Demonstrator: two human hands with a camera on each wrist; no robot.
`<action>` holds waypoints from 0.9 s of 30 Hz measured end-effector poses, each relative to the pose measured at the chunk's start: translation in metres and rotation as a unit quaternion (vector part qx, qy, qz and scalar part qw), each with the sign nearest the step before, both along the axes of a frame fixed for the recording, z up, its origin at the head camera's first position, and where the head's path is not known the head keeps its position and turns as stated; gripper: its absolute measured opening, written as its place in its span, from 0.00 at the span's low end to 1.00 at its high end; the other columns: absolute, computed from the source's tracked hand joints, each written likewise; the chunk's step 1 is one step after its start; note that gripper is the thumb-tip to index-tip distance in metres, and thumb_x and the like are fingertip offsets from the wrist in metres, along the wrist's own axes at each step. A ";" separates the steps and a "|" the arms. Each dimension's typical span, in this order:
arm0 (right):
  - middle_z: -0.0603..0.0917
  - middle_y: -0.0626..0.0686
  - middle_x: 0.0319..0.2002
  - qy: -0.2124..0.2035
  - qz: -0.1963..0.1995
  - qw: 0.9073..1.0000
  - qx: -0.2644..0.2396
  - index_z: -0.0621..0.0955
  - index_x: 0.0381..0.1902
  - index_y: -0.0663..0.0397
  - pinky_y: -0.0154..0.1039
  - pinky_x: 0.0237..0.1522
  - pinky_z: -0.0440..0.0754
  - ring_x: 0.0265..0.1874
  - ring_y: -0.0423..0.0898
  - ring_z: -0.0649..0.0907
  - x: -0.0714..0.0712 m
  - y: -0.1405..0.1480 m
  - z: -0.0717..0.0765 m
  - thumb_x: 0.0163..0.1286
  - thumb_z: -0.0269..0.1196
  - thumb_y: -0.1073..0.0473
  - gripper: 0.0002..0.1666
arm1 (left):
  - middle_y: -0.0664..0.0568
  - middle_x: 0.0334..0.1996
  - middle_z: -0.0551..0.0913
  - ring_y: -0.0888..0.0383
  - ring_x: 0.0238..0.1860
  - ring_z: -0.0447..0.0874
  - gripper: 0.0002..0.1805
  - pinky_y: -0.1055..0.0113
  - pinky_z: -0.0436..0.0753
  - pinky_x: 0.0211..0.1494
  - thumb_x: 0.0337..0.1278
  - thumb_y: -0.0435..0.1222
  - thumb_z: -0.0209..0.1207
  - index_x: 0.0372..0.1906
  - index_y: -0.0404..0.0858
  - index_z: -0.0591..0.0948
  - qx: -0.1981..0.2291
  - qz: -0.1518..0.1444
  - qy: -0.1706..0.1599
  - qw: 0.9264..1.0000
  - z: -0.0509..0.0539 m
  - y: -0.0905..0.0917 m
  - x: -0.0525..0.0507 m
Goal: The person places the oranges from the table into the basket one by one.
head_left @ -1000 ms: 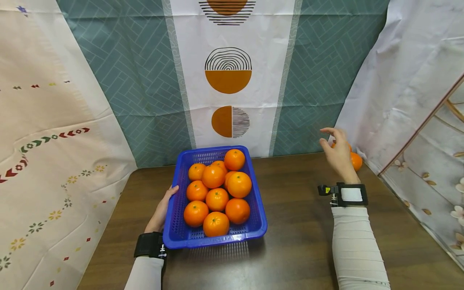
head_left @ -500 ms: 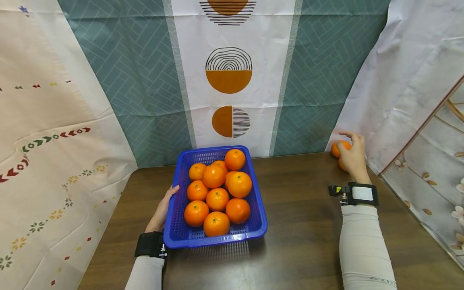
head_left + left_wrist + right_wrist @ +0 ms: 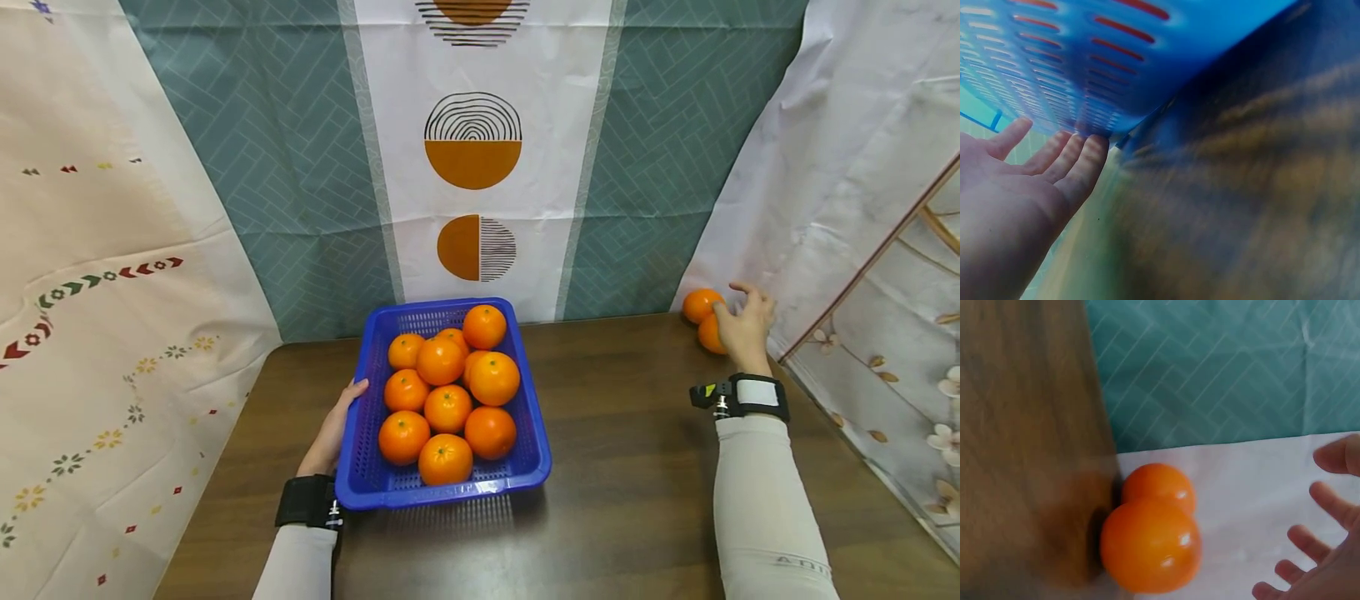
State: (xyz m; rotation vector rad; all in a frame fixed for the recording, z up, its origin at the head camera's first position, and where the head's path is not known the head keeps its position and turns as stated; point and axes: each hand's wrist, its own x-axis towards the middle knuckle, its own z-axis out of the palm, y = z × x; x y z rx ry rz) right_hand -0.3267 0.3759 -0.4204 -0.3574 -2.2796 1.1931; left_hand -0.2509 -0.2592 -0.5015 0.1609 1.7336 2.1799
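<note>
A blue plastic basket (image 3: 442, 497) stands on the table, holding several oranges (image 3: 447, 408). At its left side is my left hand (image 3: 330, 429); in the left wrist view, the fairly straight fingers (image 3: 1082, 165) touch the slotted outer wall. Two more oranges sit together at the table's back right: a rear orange (image 3: 701, 305) and a front orange (image 3: 711, 333). Just right of them my right hand (image 3: 746, 329) hovers with fingers spread, holding nothing. In the right wrist view, a gap separates its fingers from the nearer orange (image 3: 1150, 545).
A brown wooden table (image 3: 615, 467) carries everything. Behind it hangs a green-and-white patterned cloth (image 3: 480, 183). A cream cloth (image 3: 127, 333) borders the left side, a pale marbled, flowered cloth (image 3: 862, 233) the right.
My right hand has moved right, from over the two oranges to beside them, and its fingers have spread. The left hand and basket look the same.
</note>
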 end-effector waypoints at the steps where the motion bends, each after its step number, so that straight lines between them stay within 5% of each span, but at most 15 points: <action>1: 0.56 0.70 0.71 -0.004 -0.010 1.000 -0.002 0.67 0.75 0.61 0.63 0.69 0.57 0.72 0.68 0.56 -0.002 0.003 -0.002 0.75 0.53 0.57 0.33 | 0.44 0.80 0.50 0.46 0.71 0.63 0.36 0.55 0.78 0.63 0.82 0.60 0.36 0.84 0.61 0.39 0.001 -0.001 -0.002 1.000 0.001 0.000 -0.001; 6: 0.56 0.71 0.70 -0.025 -0.032 0.999 -0.003 0.65 0.76 0.61 0.62 0.69 0.57 0.72 0.69 0.55 -0.009 0.013 -0.009 0.76 0.53 0.55 0.35 | 0.44 0.80 0.50 0.47 0.71 0.64 0.36 0.54 0.78 0.63 0.82 0.59 0.36 0.84 0.61 0.38 0.000 -0.005 0.003 1.000 0.003 -0.002 -0.002; 27: 0.47 0.80 0.73 -0.145 0.011 0.989 -0.004 0.50 0.77 0.78 0.64 0.75 0.51 0.74 0.76 0.51 -0.028 0.046 -0.026 0.79 0.50 0.43 0.49 | 0.45 0.82 0.46 0.40 0.76 0.55 0.38 0.45 0.71 0.71 0.82 0.60 0.37 0.84 0.60 0.36 -0.007 -0.004 -0.005 1.000 0.003 -0.001 0.002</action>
